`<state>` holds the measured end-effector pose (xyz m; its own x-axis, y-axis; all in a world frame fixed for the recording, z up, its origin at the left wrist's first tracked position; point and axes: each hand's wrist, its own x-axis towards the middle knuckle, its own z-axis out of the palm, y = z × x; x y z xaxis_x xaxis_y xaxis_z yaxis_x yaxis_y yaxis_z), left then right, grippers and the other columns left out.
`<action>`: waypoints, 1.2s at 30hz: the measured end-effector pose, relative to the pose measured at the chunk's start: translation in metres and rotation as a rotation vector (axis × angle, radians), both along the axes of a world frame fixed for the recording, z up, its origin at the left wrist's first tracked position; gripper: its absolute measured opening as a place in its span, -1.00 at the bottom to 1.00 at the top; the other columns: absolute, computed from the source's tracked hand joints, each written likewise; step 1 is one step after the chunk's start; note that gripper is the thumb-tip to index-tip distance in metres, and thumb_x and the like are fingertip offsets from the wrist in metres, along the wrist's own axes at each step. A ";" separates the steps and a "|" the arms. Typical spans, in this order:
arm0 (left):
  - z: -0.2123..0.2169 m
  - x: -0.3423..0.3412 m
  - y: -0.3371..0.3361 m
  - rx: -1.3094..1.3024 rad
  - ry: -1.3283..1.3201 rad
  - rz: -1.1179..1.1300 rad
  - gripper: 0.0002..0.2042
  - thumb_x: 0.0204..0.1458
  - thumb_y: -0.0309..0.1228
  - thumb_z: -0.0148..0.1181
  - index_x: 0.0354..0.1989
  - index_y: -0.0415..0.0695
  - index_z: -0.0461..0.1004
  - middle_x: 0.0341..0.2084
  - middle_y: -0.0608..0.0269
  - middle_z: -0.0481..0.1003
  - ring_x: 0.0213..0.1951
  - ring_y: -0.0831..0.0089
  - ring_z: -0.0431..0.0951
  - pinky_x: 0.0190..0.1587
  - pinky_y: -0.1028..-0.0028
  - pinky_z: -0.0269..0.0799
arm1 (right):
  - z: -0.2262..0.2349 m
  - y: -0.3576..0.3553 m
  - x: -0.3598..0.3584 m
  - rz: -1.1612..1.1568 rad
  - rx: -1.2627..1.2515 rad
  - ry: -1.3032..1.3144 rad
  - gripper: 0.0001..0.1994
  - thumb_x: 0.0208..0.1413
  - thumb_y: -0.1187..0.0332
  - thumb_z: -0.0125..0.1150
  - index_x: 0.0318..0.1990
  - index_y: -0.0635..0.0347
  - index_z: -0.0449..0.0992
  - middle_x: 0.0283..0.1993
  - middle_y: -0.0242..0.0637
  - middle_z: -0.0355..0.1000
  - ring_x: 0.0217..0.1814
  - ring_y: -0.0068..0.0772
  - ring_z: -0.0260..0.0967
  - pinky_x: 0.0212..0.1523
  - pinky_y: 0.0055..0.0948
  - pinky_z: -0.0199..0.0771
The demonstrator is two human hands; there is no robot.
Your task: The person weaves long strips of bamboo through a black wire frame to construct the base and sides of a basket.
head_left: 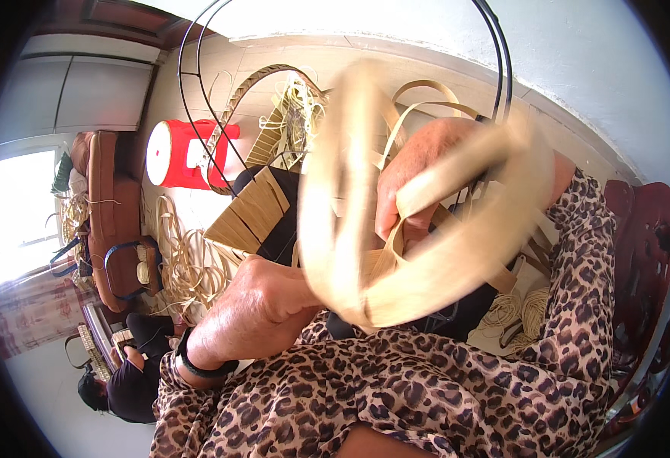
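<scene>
A long, flat tan strip [442,294] loops in front of me, smeared by motion. My right hand [419,179] pinches part of it between thumb and fingers. Lower and to the left, my left hand [270,298] is curled, its fingertips hidden behind the blurred strip, so what it grips cannot be seen. Beneath both hands is a black piece of work [274,225] in my lap, with tan strips [247,214] wrapped side by side along its left part. A black wire frame [198,114] rises beyond it in tall arches.
Loose strips [186,259] heap on the floor at left. Behind them are a red cylinder [190,153] and a braided handle [262,72]. Coiled cord [526,313] lies at right, beside a dark red chair [636,237]. A person in black [133,382] sits at lower left.
</scene>
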<state>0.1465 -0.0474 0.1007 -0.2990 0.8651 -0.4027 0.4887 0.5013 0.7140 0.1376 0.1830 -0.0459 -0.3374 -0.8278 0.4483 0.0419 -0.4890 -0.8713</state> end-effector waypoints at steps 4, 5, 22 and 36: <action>0.004 0.001 0.008 -0.106 0.071 -0.002 -0.67 -0.20 -0.70 0.15 -0.25 -0.04 0.56 -0.27 0.25 0.55 -0.16 0.35 0.53 -0.01 0.43 0.35 | 0.005 -0.004 -0.017 0.140 0.507 0.250 -0.68 -0.02 0.13 0.18 -0.34 0.25 0.50 -0.53 -0.39 0.38 -0.49 -0.58 0.28 -0.41 -0.56 0.31; 0.002 0.000 0.012 0.000 0.085 0.032 -0.69 -0.18 -0.68 0.16 -0.25 -0.04 0.56 -0.27 0.26 0.55 -0.17 0.35 0.54 -0.02 0.42 0.36 | -0.010 0.001 -0.019 0.073 0.492 0.292 -0.65 -0.04 0.13 0.19 -0.25 0.25 0.46 -0.48 -0.39 0.39 -0.46 -0.57 0.30 -0.39 -0.54 0.33; -0.035 -0.034 0.019 0.182 0.221 0.100 -0.83 -0.25 -0.68 0.09 -0.49 -0.14 0.52 -0.64 0.08 0.46 -0.51 0.09 0.49 -0.50 0.35 0.39 | -0.005 0.095 0.012 -1.539 -0.038 -0.399 -0.37 -0.07 0.11 0.20 0.13 0.25 0.22 0.11 -0.18 0.25 0.22 -0.35 0.11 0.26 -0.35 -0.01; -0.080 -0.052 0.045 0.199 0.303 0.138 -0.94 -0.13 -0.62 0.06 -0.48 -0.25 0.47 -0.65 -0.02 0.41 -0.53 0.09 0.49 -0.52 0.40 0.36 | -0.001 0.030 -0.012 -0.935 0.861 0.813 -0.51 -0.17 0.31 0.30 0.00 0.04 0.34 0.05 -0.18 0.30 0.08 -0.18 0.26 0.09 -0.22 0.25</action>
